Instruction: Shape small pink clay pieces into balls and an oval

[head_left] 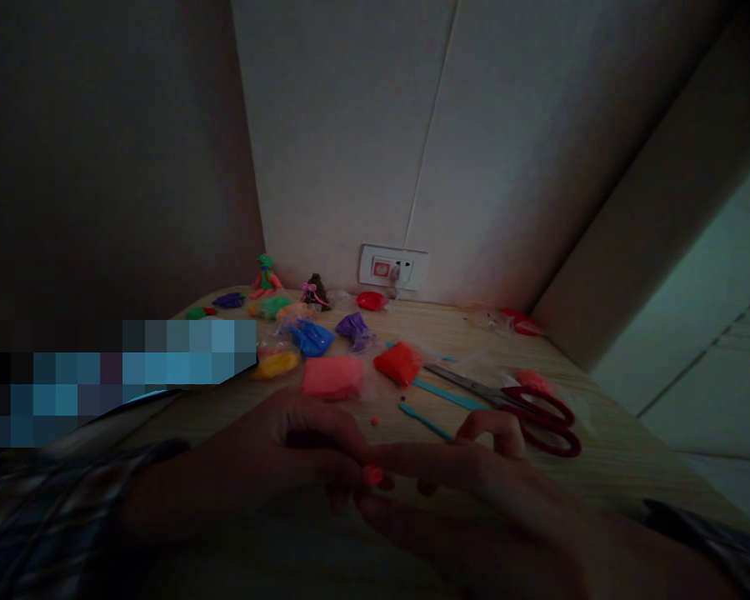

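Note:
Both my hands meet low in the middle of the dim view, over a wooden table. My left hand and my right hand pinch a small orange-red piece of clay between their fingertips. Just beyond them lie a pink clay slab in a bag and an orange-red clay lump. A tiny orange crumb sits on the table close to my fingers.
Red-handled scissors and teal modelling sticks lie to the right. Blue, purple, yellow and green clay bags are spread behind. Small clay figures stand by the wall below a socket.

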A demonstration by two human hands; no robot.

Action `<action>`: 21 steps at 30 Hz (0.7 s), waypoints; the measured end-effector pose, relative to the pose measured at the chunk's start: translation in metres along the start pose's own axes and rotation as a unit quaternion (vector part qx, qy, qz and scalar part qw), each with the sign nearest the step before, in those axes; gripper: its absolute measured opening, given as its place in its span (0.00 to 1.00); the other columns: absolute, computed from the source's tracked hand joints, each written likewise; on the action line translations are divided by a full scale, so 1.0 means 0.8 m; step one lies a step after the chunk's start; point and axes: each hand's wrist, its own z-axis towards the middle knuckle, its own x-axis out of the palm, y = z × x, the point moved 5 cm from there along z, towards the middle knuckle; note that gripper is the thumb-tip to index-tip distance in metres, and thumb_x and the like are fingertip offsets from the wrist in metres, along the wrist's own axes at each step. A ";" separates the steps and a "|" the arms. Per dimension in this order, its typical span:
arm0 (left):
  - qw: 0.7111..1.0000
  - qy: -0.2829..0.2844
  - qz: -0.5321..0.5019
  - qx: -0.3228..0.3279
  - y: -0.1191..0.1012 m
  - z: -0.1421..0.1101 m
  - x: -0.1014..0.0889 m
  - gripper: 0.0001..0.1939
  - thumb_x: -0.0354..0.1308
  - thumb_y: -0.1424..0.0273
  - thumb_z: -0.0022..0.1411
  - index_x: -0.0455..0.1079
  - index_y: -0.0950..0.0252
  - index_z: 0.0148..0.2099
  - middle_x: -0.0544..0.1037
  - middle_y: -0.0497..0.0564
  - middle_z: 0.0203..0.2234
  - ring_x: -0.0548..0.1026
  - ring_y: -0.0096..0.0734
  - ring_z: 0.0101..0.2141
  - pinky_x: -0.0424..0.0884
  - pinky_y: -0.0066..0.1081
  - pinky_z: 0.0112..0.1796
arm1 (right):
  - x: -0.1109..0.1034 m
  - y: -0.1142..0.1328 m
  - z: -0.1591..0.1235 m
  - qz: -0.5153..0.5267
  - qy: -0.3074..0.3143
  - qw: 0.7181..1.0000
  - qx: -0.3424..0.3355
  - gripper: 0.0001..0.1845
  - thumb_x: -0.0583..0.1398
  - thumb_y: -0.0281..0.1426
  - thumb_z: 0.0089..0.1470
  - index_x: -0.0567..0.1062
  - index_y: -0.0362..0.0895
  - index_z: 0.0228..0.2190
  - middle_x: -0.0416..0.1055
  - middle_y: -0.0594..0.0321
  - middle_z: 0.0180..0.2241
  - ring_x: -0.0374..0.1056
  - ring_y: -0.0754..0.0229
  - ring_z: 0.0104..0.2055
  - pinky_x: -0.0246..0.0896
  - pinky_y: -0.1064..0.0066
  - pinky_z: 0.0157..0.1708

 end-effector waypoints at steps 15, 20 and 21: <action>0.997 0.023 -0.063 -0.046 0.003 -0.001 0.006 0.08 0.71 0.64 0.59 0.81 0.62 0.31 0.81 0.45 0.26 0.76 0.28 0.29 0.72 0.24 0.34 | 0.011 0.030 0.028 -0.080 0.019 0.994 -0.071 0.23 0.60 0.44 0.78 0.77 0.62 0.70 0.83 0.58 0.58 0.79 0.51 0.56 0.78 0.59 0.55; 0.998 0.013 -0.031 -0.051 -0.005 -0.002 0.011 0.14 0.69 0.61 0.59 0.73 0.62 0.28 0.76 0.44 0.23 0.74 0.28 0.27 0.72 0.24 0.33 | 0.011 0.030 0.028 -0.082 0.020 0.994 -0.073 0.24 0.60 0.44 0.78 0.76 0.62 0.70 0.84 0.58 0.56 0.79 0.51 0.56 0.78 0.59 0.55; 0.999 0.006 -0.018 -0.050 -0.008 -0.002 0.011 0.14 0.68 0.61 0.60 0.72 0.62 0.28 0.75 0.44 0.23 0.74 0.27 0.26 0.73 0.24 0.33 | 0.011 0.028 0.027 -0.081 0.021 0.994 -0.073 0.24 0.60 0.44 0.78 0.76 0.62 0.70 0.84 0.58 0.56 0.79 0.51 0.55 0.78 0.59 0.55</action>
